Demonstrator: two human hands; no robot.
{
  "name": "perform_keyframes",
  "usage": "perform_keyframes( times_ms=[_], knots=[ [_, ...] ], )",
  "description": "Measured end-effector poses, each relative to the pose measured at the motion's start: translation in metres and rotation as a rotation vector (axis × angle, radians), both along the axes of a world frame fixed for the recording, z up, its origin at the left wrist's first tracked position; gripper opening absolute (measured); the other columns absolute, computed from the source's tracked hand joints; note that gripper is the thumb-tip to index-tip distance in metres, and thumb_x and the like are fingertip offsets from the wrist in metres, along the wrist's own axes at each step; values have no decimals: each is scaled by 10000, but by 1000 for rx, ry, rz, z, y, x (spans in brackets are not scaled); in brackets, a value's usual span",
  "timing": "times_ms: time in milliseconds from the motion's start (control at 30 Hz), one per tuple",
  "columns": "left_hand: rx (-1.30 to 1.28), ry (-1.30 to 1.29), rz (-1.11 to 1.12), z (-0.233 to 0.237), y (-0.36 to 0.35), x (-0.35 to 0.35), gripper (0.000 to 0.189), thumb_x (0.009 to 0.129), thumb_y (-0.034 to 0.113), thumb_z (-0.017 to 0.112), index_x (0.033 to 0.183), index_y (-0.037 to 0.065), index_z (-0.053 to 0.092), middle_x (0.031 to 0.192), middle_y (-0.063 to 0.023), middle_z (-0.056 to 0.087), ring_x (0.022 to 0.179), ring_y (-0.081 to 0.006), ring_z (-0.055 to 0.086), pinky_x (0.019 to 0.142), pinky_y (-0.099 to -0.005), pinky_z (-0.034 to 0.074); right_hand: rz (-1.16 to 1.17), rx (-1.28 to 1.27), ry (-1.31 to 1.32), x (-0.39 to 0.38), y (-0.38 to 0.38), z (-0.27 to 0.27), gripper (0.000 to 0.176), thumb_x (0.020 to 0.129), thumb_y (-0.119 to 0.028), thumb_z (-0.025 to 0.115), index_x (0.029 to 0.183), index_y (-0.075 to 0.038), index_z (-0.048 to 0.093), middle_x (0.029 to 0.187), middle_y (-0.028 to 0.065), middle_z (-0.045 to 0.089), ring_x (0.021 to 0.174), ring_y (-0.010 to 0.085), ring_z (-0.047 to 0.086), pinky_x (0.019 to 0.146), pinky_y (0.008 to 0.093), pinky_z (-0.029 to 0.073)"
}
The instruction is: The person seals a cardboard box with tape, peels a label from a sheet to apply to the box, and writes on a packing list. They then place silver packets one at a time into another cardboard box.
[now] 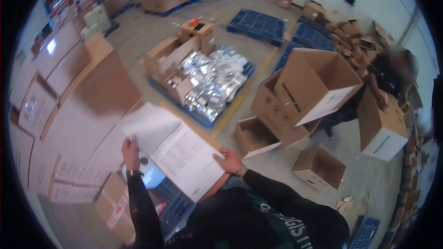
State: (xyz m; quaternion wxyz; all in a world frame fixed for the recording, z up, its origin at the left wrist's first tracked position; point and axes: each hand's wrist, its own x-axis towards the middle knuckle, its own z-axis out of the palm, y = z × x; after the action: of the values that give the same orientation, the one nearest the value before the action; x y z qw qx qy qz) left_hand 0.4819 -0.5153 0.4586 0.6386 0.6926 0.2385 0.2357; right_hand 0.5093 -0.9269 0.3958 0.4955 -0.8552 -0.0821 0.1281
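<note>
Printed papers [187, 159] lie on a brown backing [217, 185] in front of my body, at the middle of the view. My right hand [228, 161] grips their right edge, thumb on top of the page. My left hand [131, 152] is closed at the near left corner of an upper sheet [150, 122], which is lifted and curls away to the left. Dense lines of print show on the page beneath, too small to read. Under my left forearm are a blue pallet [173, 200] and a taped carton [115, 205].
Tall stacked cartons [92, 101] stand close on the left. Ahead, a blue pallet holds silvery packages [207, 78]. Open cartons [318, 83] are piled at right, with another open carton [318, 168] on the floor. A co-worker [392, 74] handles a carton [383, 124] there.
</note>
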Motion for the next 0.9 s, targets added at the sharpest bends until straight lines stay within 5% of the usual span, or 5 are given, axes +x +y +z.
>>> perform_keyframes(
  times_ms=[100, 200, 533, 900],
  knots=[
    [35, 30, 29, 3, 3, -6, 330, 988, 353, 675, 807, 109, 545, 710, 61, 458, 630, -61, 398, 546, -275, 346, -5, 177, 133, -1, 1, -11, 277, 938, -323, 729, 949, -49, 688, 796, 80, 713, 747, 129, 655, 699, 304, 519],
    [-129, -64, 37, 8, -1, -8, 274, 1005, 295, 670, 1099, 39, 649, 956, -6, 673, 817, -87, 602, 712, -260, 470, 46, 284, 44, 0, -1, -6, 243, 958, -262, 720, 950, -23, 677, 820, 47, 713, 776, 76, 632, 710, 267, 505],
    [-97, -132, -62, 28, -15, -17, 335, 991, 221, 688, 1248, 11, 643, 1085, -47, 717, 922, -100, 645, 809, -276, 500, 58, 275, 73, -1, -2, 5, 246, 966, -225, 711, 972, 15, 662, 877, 55, 710, 826, 78, 622, 758, 253, 495],
    [74, -98, -144, 44, -44, -34, 346, 967, 224, 719, 1220, -5, 665, 1030, -24, 715, 887, -87, 601, 791, -258, 470, 48, 319, 55, -2, 1, -3, 259, 960, -221, 717, 927, 25, 643, 866, 64, 699, 822, 96, 612, 765, 269, 492]
  ],
)
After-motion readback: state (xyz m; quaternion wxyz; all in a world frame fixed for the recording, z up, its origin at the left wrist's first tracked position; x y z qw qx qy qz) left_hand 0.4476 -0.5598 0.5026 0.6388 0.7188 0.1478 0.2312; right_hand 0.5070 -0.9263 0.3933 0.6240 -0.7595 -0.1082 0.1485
